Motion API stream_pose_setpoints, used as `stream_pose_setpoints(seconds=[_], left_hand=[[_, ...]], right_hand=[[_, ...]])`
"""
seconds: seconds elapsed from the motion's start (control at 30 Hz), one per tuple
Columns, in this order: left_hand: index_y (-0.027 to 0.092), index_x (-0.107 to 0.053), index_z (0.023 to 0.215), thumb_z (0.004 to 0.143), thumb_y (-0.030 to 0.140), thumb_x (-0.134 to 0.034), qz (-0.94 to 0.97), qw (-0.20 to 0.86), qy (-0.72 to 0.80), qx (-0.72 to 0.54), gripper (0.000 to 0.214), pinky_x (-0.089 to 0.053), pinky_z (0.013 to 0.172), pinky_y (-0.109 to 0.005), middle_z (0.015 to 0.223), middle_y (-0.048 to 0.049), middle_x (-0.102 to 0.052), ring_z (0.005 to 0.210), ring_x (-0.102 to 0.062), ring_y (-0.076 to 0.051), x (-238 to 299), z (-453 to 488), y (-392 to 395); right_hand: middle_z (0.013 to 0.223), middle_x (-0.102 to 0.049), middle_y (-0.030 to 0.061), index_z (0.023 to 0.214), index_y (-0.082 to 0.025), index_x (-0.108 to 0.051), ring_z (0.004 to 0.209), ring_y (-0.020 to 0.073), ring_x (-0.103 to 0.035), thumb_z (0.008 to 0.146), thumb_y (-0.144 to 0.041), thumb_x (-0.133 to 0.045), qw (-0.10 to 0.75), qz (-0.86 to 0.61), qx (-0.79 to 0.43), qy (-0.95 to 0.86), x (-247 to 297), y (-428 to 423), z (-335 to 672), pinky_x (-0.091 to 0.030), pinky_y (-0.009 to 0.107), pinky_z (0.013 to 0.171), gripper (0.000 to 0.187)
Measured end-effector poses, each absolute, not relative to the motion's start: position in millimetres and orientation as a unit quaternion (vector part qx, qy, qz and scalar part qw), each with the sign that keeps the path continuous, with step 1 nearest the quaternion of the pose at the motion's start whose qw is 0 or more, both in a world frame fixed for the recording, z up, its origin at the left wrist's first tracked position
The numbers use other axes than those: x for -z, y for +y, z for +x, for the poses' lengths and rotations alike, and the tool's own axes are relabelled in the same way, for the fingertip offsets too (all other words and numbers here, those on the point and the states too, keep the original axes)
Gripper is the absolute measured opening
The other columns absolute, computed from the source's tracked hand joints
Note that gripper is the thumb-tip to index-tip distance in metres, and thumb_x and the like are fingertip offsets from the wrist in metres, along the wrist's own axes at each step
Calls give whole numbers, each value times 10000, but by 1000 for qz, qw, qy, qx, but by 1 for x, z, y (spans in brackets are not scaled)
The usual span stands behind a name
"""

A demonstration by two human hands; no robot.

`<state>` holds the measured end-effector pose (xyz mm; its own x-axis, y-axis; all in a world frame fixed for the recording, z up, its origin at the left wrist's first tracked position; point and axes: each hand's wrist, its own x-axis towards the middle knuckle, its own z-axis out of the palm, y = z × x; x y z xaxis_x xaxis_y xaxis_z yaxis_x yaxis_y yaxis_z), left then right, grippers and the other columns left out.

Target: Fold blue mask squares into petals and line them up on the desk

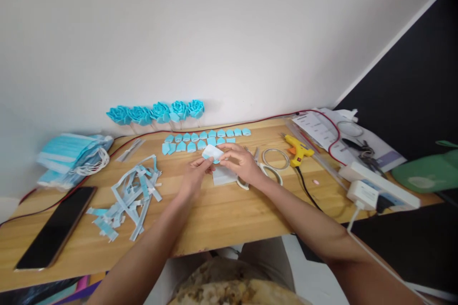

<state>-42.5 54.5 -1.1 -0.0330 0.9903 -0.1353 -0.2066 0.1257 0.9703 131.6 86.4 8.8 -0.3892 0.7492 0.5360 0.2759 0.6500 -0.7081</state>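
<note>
My left hand (197, 170) and my right hand (239, 159) meet over the middle of the wooden table (222, 219). Both pinch a small pale-blue piece of mask fabric (212, 152) between their fingertips. Under the right hand lies a stack of white cut pieces (223, 176). Just behind the hands, two rows of several folded blue petals (205, 139) lie on the table. Several finished blue fabric roses (157, 112) lean against the wall.
Cut mask strips (129, 198) and a black phone (57, 228) lie at the left, with a stack of blue face masks (69, 157). Right of my hands are scissors (266, 167), a yellow glue gun (298, 149), a power strip (379, 183), papers and keys.
</note>
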Motion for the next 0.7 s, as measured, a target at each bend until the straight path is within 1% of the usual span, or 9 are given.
stream_pose_setpoints(seconds=[0.1,0.27,0.37,0.43,0.5,0.6,0.7], left_hand=[[152,-645,586,709,416,-723,404,574,481,-525,301,-389,644,-268,607,-15,-604,613,-507,-130,2,-41,53],[148,-656,583,697,412,-741,398,594,462,-525,300,-396,637,-260,653,-36,-650,629,-526,-127,3,-40,52],[144,-686,625,697,420,-744,399,606,457,-514,291,-405,633,-260,700,-56,-681,633,-538,-128,3,-40,51],[144,-706,660,702,421,-742,400,607,461,-508,283,-410,634,-261,719,-60,-689,631,-538,-126,4,-39,51],[145,-710,661,708,423,-738,402,602,466,-509,283,-410,635,-260,711,-59,-684,637,-540,-127,5,-39,52],[150,-710,650,719,434,-726,412,590,474,-507,293,-406,635,-257,663,-45,-654,653,-548,-136,6,-40,52],[152,-712,651,733,447,-711,423,581,484,-499,306,-407,644,-253,637,-37,-631,673,-555,-142,6,-41,52]], right_hand=[[1167,-653,68,830,-218,-692,1096,191,-605,824,-247,-650,449,-347,-311,-763,-11,85,132,-424,369,979,51],[1107,-678,63,834,-206,-675,1076,195,-620,822,-277,-629,454,-358,-368,-729,-7,87,132,-426,345,967,85],[1054,-687,54,846,-198,-661,999,189,-639,817,-309,-620,453,-367,-410,-701,-2,87,131,-472,309,870,121],[965,-692,36,853,-195,-655,873,168,-645,813,-329,-616,449,-377,-424,-690,0,87,131,-486,275,769,145],[851,-681,14,840,-191,-651,756,144,-619,811,-342,-613,445,-388,-428,-684,0,86,130,-470,248,690,159],[739,-647,-6,812,-188,-649,667,126,-575,803,-348,-617,442,-401,-424,-681,-2,86,130,-435,230,628,164],[725,-638,-6,819,-189,-650,645,123,-556,793,-338,-627,446,-403,-423,-678,-1,86,130,-420,230,610,153]])
